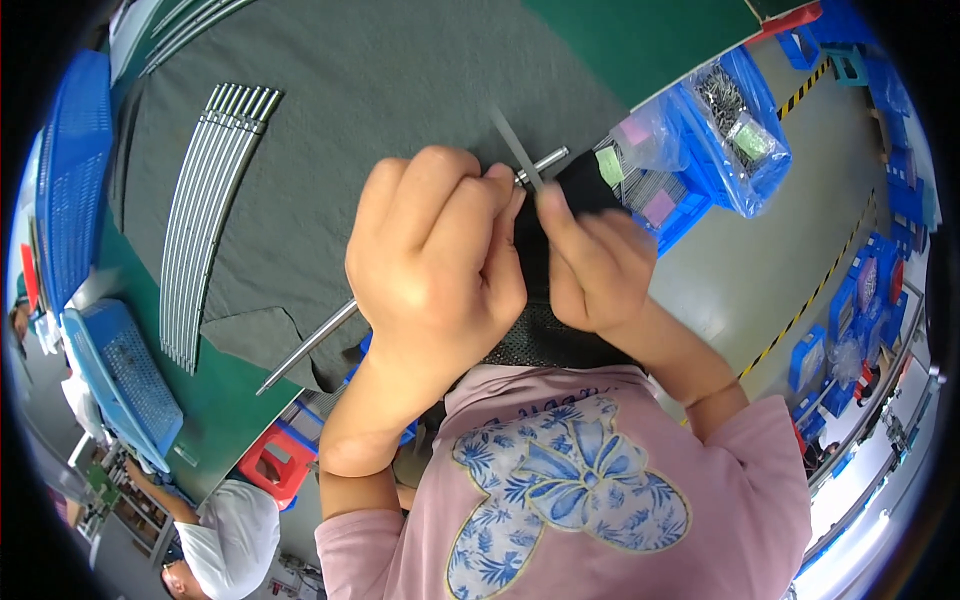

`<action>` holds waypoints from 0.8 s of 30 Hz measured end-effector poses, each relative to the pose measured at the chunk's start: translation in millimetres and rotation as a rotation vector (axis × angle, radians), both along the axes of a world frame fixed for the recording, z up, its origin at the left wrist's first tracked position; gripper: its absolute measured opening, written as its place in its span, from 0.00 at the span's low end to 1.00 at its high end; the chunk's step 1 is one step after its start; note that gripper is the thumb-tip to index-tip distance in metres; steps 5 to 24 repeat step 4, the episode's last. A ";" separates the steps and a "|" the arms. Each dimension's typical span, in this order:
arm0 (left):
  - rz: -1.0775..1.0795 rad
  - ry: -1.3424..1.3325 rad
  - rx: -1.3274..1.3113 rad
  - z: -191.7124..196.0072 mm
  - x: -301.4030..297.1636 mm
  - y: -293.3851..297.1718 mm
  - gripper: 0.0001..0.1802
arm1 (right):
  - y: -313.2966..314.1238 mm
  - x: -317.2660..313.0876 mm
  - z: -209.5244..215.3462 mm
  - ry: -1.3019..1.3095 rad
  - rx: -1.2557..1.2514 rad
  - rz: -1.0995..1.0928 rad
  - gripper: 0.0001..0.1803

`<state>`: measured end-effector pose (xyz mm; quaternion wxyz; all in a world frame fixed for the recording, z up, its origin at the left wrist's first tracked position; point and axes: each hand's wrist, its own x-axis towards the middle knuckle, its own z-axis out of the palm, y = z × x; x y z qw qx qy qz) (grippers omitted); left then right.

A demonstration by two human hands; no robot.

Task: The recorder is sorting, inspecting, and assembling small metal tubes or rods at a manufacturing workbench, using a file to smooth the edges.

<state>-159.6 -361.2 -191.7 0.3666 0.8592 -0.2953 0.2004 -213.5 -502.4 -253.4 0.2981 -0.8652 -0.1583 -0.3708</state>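
My left hand (pixel 430 250) is closed around a long, shiny metal rod (pixel 318 340). The rod slants from lower left to upper right, and its middle is hidden in my fist. Its stepped end sticks out past my fingers, next to my right hand (pixel 600 255). Between thumb and fingers, my right hand pinches a thin, flat grey metal strip (pixel 515 142), blurred by motion. It crosses the rod close to that end; whether they touch I cannot tell. Several similar metal rods (pixel 215 210) lie side by side on the dark grey cloth (pixel 330 110) to the left.
Blue bins (pixel 765 190) with small metal parts in plastic bags stand at right. Blue baskets (pixel 125 375) line the table's left edge. A red stool (pixel 275 465) stands below, near another person in a white shirt (pixel 235 530). More rods (pixel 195 30) lie at upper left.
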 end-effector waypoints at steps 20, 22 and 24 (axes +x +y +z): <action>0.012 0.003 -0.011 1.8 -0.1 1.3 0.07 | 8.9 9.3 0.1 -0.005 0.068 0.002 0.26; 0.012 0.003 -0.011 1.8 -0.1 1.3 0.07 | 8.9 9.3 0.1 -0.005 0.068 0.002 0.26; 0.012 0.003 -0.011 1.8 -0.1 1.3 0.07 | 8.9 9.3 0.1 -0.005 0.068 0.002 0.26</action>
